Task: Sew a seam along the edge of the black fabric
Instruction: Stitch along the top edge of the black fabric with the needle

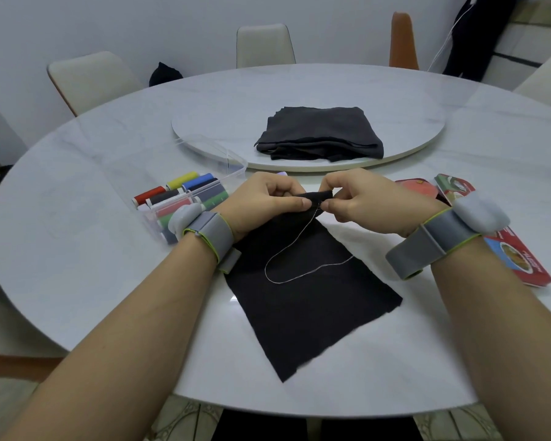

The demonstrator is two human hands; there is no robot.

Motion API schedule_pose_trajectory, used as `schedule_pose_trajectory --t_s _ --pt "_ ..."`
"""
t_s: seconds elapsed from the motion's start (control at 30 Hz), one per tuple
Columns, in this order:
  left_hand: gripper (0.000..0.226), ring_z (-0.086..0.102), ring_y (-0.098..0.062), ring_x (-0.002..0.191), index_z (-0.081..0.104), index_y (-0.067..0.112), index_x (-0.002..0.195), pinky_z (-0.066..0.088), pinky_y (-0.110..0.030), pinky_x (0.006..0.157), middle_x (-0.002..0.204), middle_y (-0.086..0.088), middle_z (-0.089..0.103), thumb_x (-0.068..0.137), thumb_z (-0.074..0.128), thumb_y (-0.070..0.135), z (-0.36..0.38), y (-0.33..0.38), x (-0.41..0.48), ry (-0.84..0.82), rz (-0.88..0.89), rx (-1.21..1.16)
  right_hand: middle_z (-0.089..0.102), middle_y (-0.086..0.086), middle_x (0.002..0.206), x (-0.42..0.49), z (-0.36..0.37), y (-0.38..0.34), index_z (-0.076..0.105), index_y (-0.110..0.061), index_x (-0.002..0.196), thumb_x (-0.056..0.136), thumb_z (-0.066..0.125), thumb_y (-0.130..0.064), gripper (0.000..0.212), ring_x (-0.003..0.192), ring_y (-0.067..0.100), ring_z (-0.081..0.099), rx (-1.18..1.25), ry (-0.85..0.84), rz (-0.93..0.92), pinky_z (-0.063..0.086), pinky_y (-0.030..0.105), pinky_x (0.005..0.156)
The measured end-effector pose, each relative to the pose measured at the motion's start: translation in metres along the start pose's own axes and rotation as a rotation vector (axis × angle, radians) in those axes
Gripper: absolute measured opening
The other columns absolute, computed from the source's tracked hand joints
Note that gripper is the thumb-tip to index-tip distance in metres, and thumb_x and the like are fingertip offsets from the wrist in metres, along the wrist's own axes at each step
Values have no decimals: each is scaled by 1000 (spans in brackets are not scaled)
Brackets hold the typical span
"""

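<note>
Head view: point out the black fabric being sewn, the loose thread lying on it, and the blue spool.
black fabric [299, 313], head view, flat middle of the sheet.
thread [279, 282], head view, bottom of the loose loop.
blue spool [200, 181], head view, middle of its wound side.

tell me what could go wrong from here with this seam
The thread lies in a loose loop on the fabric; pulled through, it may knot or snag. The left hand and right hand pinch the folded edge almost thumb to thumb, so a needle, too small to see here, could prick a finger. The spool box sits close by the left hand and might get nudged.
</note>
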State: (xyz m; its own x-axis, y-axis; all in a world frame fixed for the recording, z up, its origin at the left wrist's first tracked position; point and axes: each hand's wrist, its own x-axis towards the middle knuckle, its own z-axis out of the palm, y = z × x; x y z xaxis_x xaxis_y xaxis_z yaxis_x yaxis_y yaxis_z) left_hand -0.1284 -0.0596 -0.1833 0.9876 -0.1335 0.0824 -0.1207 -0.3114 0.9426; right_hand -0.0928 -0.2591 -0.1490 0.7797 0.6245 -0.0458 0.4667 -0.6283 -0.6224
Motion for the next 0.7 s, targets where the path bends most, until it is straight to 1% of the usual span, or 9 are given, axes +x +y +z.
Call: schedule_pose_trajectory --t_s 0.13,0.27,0.33,0.43,0.53,0.63,0.7 --pt "8 49 -7 55 70 6 82 39 -16 57 61 1 56 87 72 10 0 0 0 9 12 40 54 -9 56 0 3 -2 59 -18 95 99 54 -19 7 41 1 44 1 31 -20 32 23 53" --pt "10 47 -8 56 69 1 84 37 -16 57 62 -1 53 88 72 10 0 1 0 4 21 70 57 -9 61 0 5 -3 58 -17 96 100 55 -22 6 51 3 44 -46 17 -22 33 23 55" --pt "10 47 -7 56 69 2 84 38 -15 57 61 1 53 88 71 10 0 1 -1 2 23 72 58 -9 62 0 5 -3 57 -17 95 99 56 -23 8 52 4 44 -49 11 -12 32 24 55" --pt "10 48 -7 56 69 5 81 38 -16 59 60 4 54 88 73 12 -1 0 0 4 31 56 56 -10 54 1 2 -1 58 -19 90 98 58 -25 10 45 6 41 21 8 12 34 25 53" --pt "10 52 -8 59 69 12 77 42 -17 61 63 2 58 82 74 20 -1 1 0 -1 38 11 53 -12 46 1 -1 0 58 -20 86 97 59 -23 12 36 2 39 113 11 15 30 23 51" --pt "8 54 -9 61 69 15 76 44 -18 62 66 -1 59 80 72 21 -1 2 -2 -9 42 -24 49 -11 46 0 -1 -3 57 -17 83 96 58 -18 13 38 3 36 190 -4 31 27 22 48" --pt "8 55 -9 62 69 13 78 45 -18 63 68 -3 60 83 72 18 -1 2 -2 -24 45 -44 44 -9 46 -1 0 -4 56 -15 80 94 56 -12 14 44 10 33 273 -12 46 24 24 47"
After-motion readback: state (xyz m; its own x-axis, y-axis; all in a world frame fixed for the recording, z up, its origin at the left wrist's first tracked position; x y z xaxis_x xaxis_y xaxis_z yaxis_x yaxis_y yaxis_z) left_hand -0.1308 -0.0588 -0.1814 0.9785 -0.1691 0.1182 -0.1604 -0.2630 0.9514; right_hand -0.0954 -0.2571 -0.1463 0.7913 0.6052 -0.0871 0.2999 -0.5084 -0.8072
